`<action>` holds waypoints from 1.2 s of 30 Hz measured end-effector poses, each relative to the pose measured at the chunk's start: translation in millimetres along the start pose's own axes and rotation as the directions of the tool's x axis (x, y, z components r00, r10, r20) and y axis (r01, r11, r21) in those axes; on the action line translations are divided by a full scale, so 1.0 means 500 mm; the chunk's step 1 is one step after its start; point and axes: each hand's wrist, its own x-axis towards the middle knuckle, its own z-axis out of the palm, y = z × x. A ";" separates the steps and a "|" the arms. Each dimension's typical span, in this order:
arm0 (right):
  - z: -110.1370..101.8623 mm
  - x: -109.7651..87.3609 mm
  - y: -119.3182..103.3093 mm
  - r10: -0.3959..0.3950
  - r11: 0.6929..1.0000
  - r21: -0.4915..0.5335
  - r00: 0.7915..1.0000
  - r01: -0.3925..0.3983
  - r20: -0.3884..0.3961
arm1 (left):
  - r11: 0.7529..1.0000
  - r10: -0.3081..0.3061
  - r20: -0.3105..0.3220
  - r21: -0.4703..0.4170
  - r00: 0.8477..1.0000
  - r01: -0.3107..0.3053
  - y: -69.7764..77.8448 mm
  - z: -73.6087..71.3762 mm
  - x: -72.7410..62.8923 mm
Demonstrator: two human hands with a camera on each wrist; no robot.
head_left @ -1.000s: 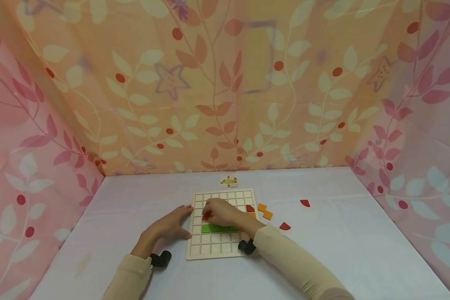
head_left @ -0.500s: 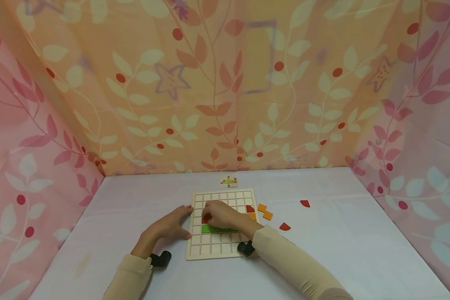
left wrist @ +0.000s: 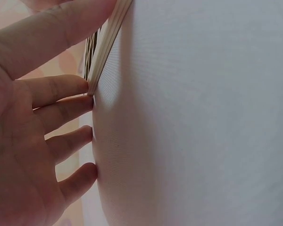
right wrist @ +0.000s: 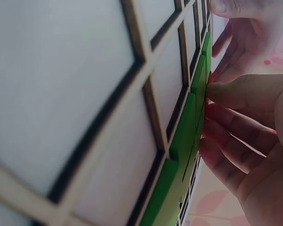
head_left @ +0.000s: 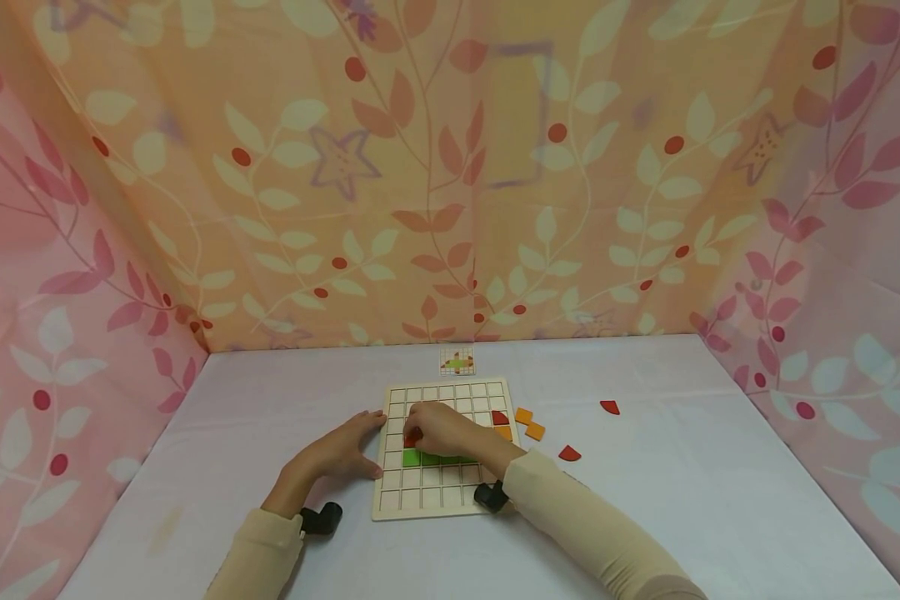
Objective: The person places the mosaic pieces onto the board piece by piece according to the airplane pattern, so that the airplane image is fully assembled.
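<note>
In the head view my left hand [head_left: 339, 447] touches the left edge of a wooden grid board [head_left: 450, 517], its fingers extended and spread. The left wrist view shows the thumb [left wrist: 61, 33] and fingertips along the board's side. My right hand [head_left: 444, 430] reaches over the board and pinches a small red tile [head_left: 410, 440] between thumb and fingers, right above the row of green tiles [head_left: 411, 457]. In the right wrist view the green tiles [right wrist: 184, 127] sit in the grid, and the fingers mostly hide the red tile [right wrist: 209, 80].
On the board's right side lie a red quarter-round tile [head_left: 500, 417] and an orange tile [head_left: 503, 432]. Loose orange tiles [head_left: 536, 431] and red quarter-round tiles [head_left: 570, 453] lie right of it. A pattern card [head_left: 457, 361] lies behind the board. Patterned curtains [head_left: 450, 208] surround the table.
My right hand has shifted slightly downward over the board, with its fingers still at the red tile. The left hand stays in place.
</note>
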 end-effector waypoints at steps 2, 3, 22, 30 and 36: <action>-0.001 0.000 -0.001 0.007 1.000 0.013 1.000 -0.007 0.003 | 1.000 0.003 0.000 0.004 1.000 -0.003 0.000 0.001 -0.001; -0.001 0.000 -0.002 0.009 1.000 0.017 1.000 -0.010 0.005 | 1.000 0.005 0.000 0.007 1.000 -0.005 0.000 0.001 -0.001; 0.000 0.002 -0.004 -0.012 1.000 -0.004 1.000 0.012 0.008 | 0.999 0.032 0.004 -0.010 0.999 -0.032 0.003 -0.004 -0.010; -0.013 0.000 0.002 0.024 0.999 0.048 1.000 -0.024 0.003 | 0.999 0.034 0.001 0.000 0.999 -0.034 0.003 -0.002 -0.009; -0.036 -0.009 0.019 0.064 0.990 0.129 0.998 -0.061 -0.017 | 1.000 0.031 -0.004 0.004 1.000 -0.031 0.004 -0.003 -0.008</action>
